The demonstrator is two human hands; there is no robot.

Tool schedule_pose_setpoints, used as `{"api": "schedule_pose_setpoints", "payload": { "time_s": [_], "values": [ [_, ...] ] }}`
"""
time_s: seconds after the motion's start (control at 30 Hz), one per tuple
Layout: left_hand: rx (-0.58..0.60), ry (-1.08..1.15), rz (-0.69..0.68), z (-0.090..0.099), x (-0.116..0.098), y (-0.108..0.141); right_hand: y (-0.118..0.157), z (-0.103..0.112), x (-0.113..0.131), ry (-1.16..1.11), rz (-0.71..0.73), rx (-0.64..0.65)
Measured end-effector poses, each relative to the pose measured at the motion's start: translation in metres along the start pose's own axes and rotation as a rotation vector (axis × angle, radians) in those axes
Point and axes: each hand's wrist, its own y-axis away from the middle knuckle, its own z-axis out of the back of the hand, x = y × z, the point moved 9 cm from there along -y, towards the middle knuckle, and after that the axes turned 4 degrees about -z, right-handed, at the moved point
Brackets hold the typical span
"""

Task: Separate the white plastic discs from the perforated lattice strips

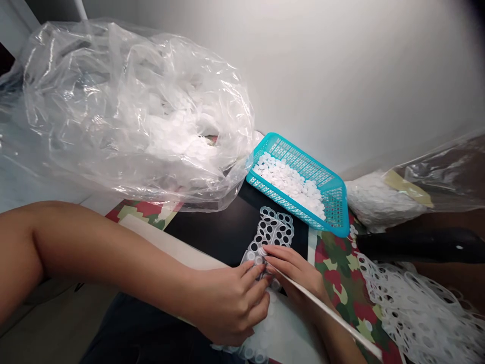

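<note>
A translucent plastic sheet (273,230) with rows of round holes lies over a black board (212,230). Its near part still carries round white discs (254,257) and runs down under my hands. My left hand (237,301) has its fingers curled onto the sheet at the discs. From the other side, my right hand (293,268) grips the sheet's edge, fingertips on the discs and thumb hidden. A long thin white strip (329,311) passes across my right wrist; whether that hand holds it I cannot tell.
A blue basket (343,202) of loose white discs stands behind the board. A big clear plastic bag (132,116) with white pieces fills the left. At right are another filled bag (382,197), a black handle-like object (420,245) and a heap of holed plastic sheets (420,308).
</note>
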Motion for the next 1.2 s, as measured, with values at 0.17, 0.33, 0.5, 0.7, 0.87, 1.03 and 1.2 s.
{"api": "schedule_pose_setpoints", "payload": {
  "time_s": [0.17,0.33,0.5,0.7,0.87,1.03,1.2],
  "values": [
    [0.009,0.003,-0.001,-0.001,-0.001,0.0,0.003,-0.001,-0.002,0.006,-0.004,0.005],
    [0.012,0.019,-0.005,0.0,0.0,-0.001,0.007,-0.008,0.002,0.08,0.045,0.062],
    [0.002,-0.01,-0.023,0.0,-0.001,-0.001,0.007,-0.011,0.008,0.14,0.07,0.055],
    [0.014,-0.017,-0.027,-0.001,-0.002,0.0,0.005,-0.004,-0.004,0.03,-0.072,-0.095],
    [0.015,-0.021,-0.028,0.0,-0.002,-0.001,-0.001,0.012,-0.007,0.06,-0.159,-0.241],
    [0.018,-0.032,-0.025,-0.001,-0.002,0.0,-0.001,0.03,-0.009,0.121,-0.195,-0.31],
    [0.028,-0.032,-0.015,-0.004,-0.002,0.001,0.005,0.045,-0.016,0.133,-0.202,-0.313]
  ]
}}
